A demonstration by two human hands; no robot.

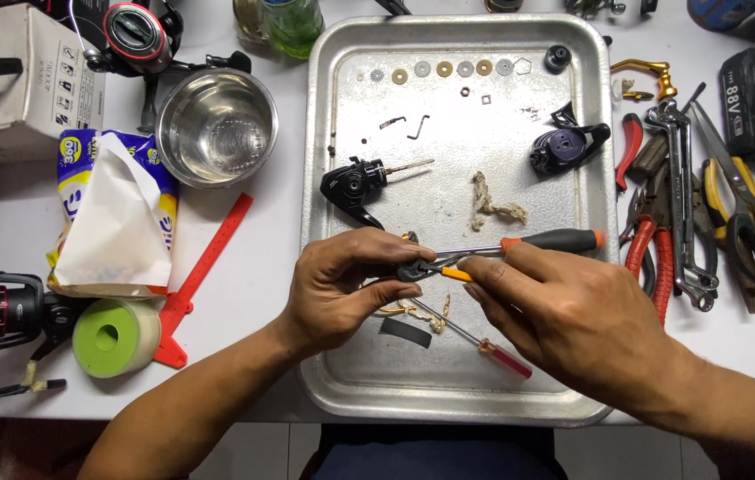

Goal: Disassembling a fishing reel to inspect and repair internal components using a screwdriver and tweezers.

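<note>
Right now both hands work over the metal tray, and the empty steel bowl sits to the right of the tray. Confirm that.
Not quite. In the head view the left hand and right hand do work over the metal tray, but the empty steel bowl sits to the left of the tray, not the right. Pliers and other tools lie on the right.

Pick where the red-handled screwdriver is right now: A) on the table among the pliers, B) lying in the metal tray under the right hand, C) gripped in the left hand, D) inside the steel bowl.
B: the red-handled screwdriver lies flat on the metal tray, just below the right hand, touched by neither hand.
</note>
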